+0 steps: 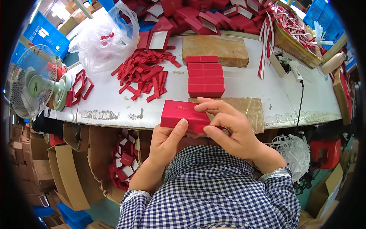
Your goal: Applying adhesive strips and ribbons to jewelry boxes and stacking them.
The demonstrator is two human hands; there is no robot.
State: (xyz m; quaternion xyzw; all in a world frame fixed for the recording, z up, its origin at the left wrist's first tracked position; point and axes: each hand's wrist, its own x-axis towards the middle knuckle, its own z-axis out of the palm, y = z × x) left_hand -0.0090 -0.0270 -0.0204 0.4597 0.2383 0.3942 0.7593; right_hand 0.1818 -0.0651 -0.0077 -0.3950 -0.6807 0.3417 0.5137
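Observation:
Just over the table's front edge, a small red box (179,109) with gold lettering on top is held up. My left hand (164,142) grips its near left side, thumb along the front face. At the box's right end is my right hand (233,128), fingers bent over the top and thumb pressed to the lower right corner. A red flap or strip shows by that thumb; which one I cannot tell. Beyond the box stands a row of red boxes (206,79). Left of them lies a heap of folded red strips (143,72).
Two tape-wrapped brown blocks (228,49) (249,111) lie on the white table (278,95). A fan (36,84) and plastic bag (108,44) stand left. Red boxes (198,19) pile at the back. A corded white device (295,70) sits right; cartons (70,175) stand below.

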